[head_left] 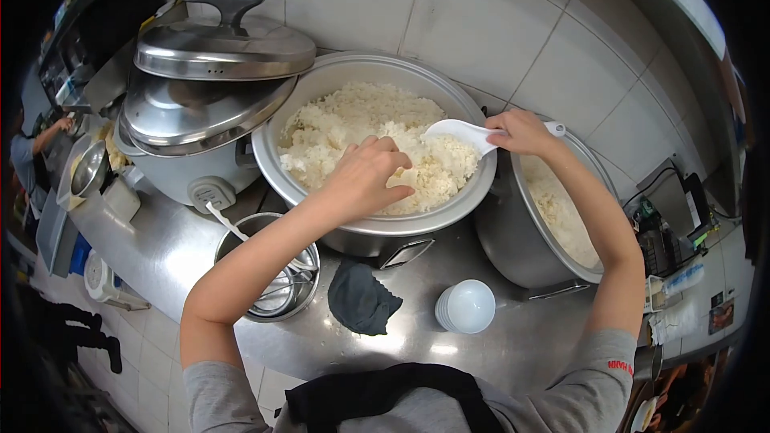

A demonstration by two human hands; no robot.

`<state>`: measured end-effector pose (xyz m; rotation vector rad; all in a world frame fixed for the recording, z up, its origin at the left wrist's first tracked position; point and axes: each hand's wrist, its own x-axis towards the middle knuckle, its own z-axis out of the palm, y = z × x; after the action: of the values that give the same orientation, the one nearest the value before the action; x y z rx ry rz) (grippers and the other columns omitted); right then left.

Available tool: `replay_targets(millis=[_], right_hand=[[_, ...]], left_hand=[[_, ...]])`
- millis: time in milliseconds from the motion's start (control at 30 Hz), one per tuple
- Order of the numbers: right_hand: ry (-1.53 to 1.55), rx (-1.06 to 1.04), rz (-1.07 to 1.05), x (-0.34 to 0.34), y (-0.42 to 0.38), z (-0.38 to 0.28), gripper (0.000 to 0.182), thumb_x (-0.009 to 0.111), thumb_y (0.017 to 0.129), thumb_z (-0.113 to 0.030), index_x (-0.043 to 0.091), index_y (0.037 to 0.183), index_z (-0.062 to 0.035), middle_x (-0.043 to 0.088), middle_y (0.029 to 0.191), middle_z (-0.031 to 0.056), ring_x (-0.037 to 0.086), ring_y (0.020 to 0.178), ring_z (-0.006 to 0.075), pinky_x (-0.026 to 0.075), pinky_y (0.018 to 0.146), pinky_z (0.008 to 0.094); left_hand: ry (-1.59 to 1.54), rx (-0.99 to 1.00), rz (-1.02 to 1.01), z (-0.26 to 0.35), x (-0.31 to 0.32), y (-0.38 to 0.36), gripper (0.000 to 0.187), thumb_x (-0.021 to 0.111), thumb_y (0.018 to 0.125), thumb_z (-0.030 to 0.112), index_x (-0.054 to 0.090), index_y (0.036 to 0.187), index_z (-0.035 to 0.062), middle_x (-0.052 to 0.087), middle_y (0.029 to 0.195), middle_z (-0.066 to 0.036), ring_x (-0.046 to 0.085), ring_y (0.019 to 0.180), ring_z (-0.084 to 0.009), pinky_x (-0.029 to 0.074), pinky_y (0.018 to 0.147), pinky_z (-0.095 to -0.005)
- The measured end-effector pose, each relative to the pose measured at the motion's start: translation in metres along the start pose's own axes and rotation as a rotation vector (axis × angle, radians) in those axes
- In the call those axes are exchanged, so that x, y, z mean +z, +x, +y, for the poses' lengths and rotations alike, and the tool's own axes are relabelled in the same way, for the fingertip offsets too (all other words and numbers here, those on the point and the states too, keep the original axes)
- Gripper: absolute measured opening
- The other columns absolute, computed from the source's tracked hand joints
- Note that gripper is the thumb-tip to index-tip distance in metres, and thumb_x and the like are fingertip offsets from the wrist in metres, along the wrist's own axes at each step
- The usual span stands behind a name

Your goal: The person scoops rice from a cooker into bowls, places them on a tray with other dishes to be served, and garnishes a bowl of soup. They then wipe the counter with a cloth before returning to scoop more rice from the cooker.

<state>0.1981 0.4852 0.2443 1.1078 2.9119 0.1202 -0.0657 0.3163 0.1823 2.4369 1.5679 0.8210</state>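
Note:
A large round pot point(265, 148) of cooked white rice point(361, 108) stands in front of me. My right hand point(521, 133) grips the handle of a white rice paddle point(461, 131) at the pot's right side. The paddle's blade is in the rice, partly covered by it. Over the middle of the pot hovers my left hand point(367, 176), fingers bent and thumb apart, close to or touching the rice. I see nothing held in it, though its palm side is hidden.
To the right, a second pot point(513, 228) also contains rice. Lidded cookers point(180, 172) stand left. On the steel counter point(281, 349) are a metal container point(220, 252) with utensils, a dark cloth point(361, 298) and stacked white bowls point(469, 306). Another person point(28, 152) is far left.

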Motion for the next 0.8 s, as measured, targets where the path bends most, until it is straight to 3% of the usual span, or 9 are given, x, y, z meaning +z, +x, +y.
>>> replay_targets(millis=[67, 200, 267, 367, 433, 600, 667, 733, 800], right_hand=[[0.002, -0.038, -0.032, 0.006, 0.007, -0.005, 0.019, 0.059, 0.075, -0.024, 0.063, 0.085, -0.0093, 0.062, 0.074, 0.0139, 0.06, 0.076, 0.0343, 0.045, 0.067, 0.0454], [0.051, -0.062, -0.157, 0.01, 0.008, -0.027, 0.021, 0.06, 0.074, -0.026, 0.063, 0.087, -0.0092, 0.062, 0.075, 0.0146, 0.06, 0.077, 0.0338, 0.044, 0.068, 0.045], [0.177, -0.126, -0.112, 0.026, 0.007, -0.024, 0.022, 0.061, 0.075, -0.027, 0.061, 0.085, -0.0072, 0.062, 0.075, 0.0147, 0.06, 0.076, 0.0336, 0.043, 0.067, 0.0446], [0.262, -0.097, -0.173, 0.032, 0.012, -0.02, 0.022, 0.061, 0.076, -0.029, 0.061, 0.08, -0.0067, 0.061, 0.068, 0.0116, 0.061, 0.066, 0.0266, 0.043, 0.061, 0.0395], [0.473, 0.055, -0.329, 0.029, 0.019, -0.018, 0.021, 0.062, 0.077, -0.028, 0.061, 0.075, -0.0069, 0.057, 0.06, 0.0057, 0.056, 0.054, 0.0155, 0.041, 0.053, 0.0317], [0.577, -0.011, -0.264, 0.011, 0.032, -0.011, 0.02, 0.062, 0.08, -0.023, 0.058, 0.071, -0.0063, 0.048, 0.053, -0.0022, 0.045, 0.046, 0.0073, 0.034, 0.045, 0.0245], [0.772, -0.005, -0.367, 0.006, 0.037, -0.01, 0.019, 0.06, 0.082, -0.021, 0.057, 0.071, -0.0062, 0.045, 0.051, -0.0034, 0.04, 0.043, 0.0058, 0.029, 0.04, 0.0231], [0.789, 0.036, -0.345, 0.004, 0.039, -0.014, 0.017, 0.06, 0.083, -0.02, 0.057, 0.072, -0.0073, 0.044, 0.05, -0.0042, 0.038, 0.041, 0.0042, 0.025, 0.038, 0.0219], [0.813, 0.032, -0.265, 0.004, 0.048, -0.013, 0.018, 0.061, 0.083, -0.021, 0.057, 0.071, -0.0082, 0.044, 0.05, -0.0048, 0.039, 0.041, 0.0034, 0.025, 0.038, 0.0211]], left_hand=[[0.026, 0.018, 0.143, 0.0, 0.006, 0.005, 0.032, 0.068, 0.074, 0.024, 0.063, 0.1, 0.0065, 0.056, 0.1, -0.011, 0.051, 0.1, -0.0292, 0.04, 0.085, -0.0409], [0.042, -0.009, 0.177, -0.001, 0.006, 0.015, 0.033, 0.07, 0.072, 0.024, 0.062, 0.1, 0.0076, 0.056, 0.102, -0.01, 0.05, 0.1, -0.0285, 0.039, 0.083, -0.0413], [0.053, 0.001, 0.13, 0.0, 0.006, 0.013, 0.033, 0.071, 0.071, 0.023, 0.062, 0.099, 0.0077, 0.055, 0.103, -0.009, 0.05, 0.102, -0.0275, 0.038, 0.082, -0.0409], [0.073, -0.029, 0.097, -0.005, 0.009, 0.016, 0.033, 0.071, 0.07, 0.023, 0.063, 0.099, 0.0083, 0.054, 0.104, -0.009, 0.05, 0.103, -0.0267, 0.037, 0.083, -0.0403], [0.084, -0.019, 0.133, -0.01, 0.01, 0.02, 0.034, 0.072, 0.07, 0.023, 0.062, 0.099, 0.008, 0.055, 0.103, -0.009, 0.05, 0.102, -0.0273, 0.038, 0.083, -0.0403], [0.107, 0.038, 0.284, -0.027, -0.011, 0.044, 0.035, 0.073, 0.07, 0.023, 0.062, 0.099, 0.0066, 0.057, 0.101, -0.01, 0.053, 0.096, -0.0271, 0.041, 0.082, -0.0375], [-0.092, -0.068, 0.41, -0.032, -0.028, 0.045, 0.034, 0.073, 0.071, 0.023, 0.062, 0.099, 0.0064, 0.058, 0.101, -0.009, 0.054, 0.093, -0.0236, 0.043, 0.082, -0.0342], [-0.221, -0.182, 0.392, -0.042, -0.03, 0.04, 0.037, 0.071, 0.076, 0.023, 0.06, 0.106, 0.0039, 0.059, 0.105, -0.008, 0.053, 0.097, -0.0195, 0.043, 0.085, -0.0313], [-0.601, -0.27, 0.412, -0.065, -0.015, 0.034, 0.047, 0.06, 0.085, 0.031, 0.049, 0.122, 0.0045, 0.047, 0.125, -0.015, 0.042, 0.119, -0.0283, 0.038, 0.094, -0.0413]])
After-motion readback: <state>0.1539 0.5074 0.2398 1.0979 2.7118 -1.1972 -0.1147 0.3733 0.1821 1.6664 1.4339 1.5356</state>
